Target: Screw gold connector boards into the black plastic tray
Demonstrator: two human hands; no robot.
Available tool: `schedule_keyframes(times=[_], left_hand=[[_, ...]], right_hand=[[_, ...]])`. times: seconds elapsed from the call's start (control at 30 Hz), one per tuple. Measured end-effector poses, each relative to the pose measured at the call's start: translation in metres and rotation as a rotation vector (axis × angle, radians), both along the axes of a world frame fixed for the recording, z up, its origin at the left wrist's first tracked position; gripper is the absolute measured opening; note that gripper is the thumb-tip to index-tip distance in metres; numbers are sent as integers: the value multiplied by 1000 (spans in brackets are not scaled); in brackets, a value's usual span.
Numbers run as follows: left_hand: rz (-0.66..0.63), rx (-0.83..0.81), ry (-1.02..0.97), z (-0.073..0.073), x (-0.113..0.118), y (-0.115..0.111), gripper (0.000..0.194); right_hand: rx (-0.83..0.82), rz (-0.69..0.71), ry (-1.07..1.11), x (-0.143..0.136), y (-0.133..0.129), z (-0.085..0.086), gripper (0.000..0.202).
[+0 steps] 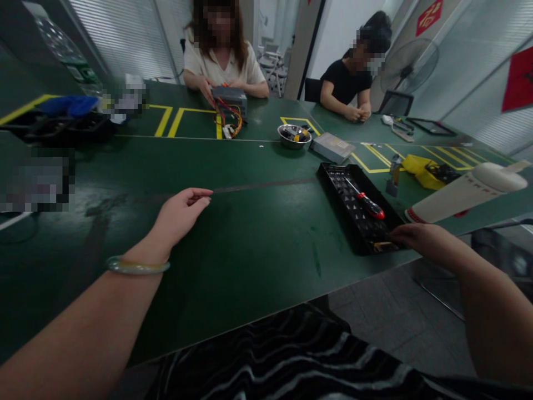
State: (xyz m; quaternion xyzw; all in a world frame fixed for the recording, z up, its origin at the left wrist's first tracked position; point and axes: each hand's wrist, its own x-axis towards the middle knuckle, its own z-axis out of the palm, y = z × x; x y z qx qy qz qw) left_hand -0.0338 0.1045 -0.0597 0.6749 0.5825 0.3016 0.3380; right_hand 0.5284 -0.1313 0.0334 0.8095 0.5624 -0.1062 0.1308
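Note:
My left hand (180,215), with a jade-coloured bangle (137,265) at the wrist, is over the green table (258,244). Its fingers are stretched out, the thumb is close beside them, and nothing is in it. On the right, a long black tray (339,208) lies at a slant near the table's front edge. Inside it is a screwdriver (368,204) with a red and black handle. My right hand (431,243) reaches over the tray's near right corner, fingertips drawn together inside. What they pinch, if anything, is hidden. Small brownish pieces (383,245) lie by the fingertips.
A cream tumbler (462,197) leans in view beside the tray. Beyond are a metal bowl (295,136) of small parts, a grey metal box (332,147) and a yellow bag (420,171). Across the table, one person holds a power supply (230,100) with cables; another sits farther right.

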Motion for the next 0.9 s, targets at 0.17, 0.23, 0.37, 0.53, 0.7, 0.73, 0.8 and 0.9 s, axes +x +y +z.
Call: schedule_keyframes(times=[0.17,0.23,0.37,0.53,0.7,0.73,0.8,0.9], left_hand=[[5,-8,13,1,1,0,38],[10,-8,19,3,2,-2,38],[13,-2,52,12,6,-7,36],[-3,-26,90,20,8,-12,36],[3,-27,108,22,8,-14,36],[4,-29,110,22,8,-14,36],[2,-36,112,21,7,-13,35],[-5,-41,108,19,7,-11,35]], right_hand=[[-6,-44,-19,-4,7,-3,28],[-1,-54,-27,-6,9,-3,25],[16,-54,-32,-11,10,-1,22],[92,-75,-73,-21,13,14,29],[73,-96,-133,-12,11,25,35],[50,-99,-134,-8,9,25,34],[6,-108,-126,-2,4,23,31],[-46,-102,-96,4,-1,20,25]])
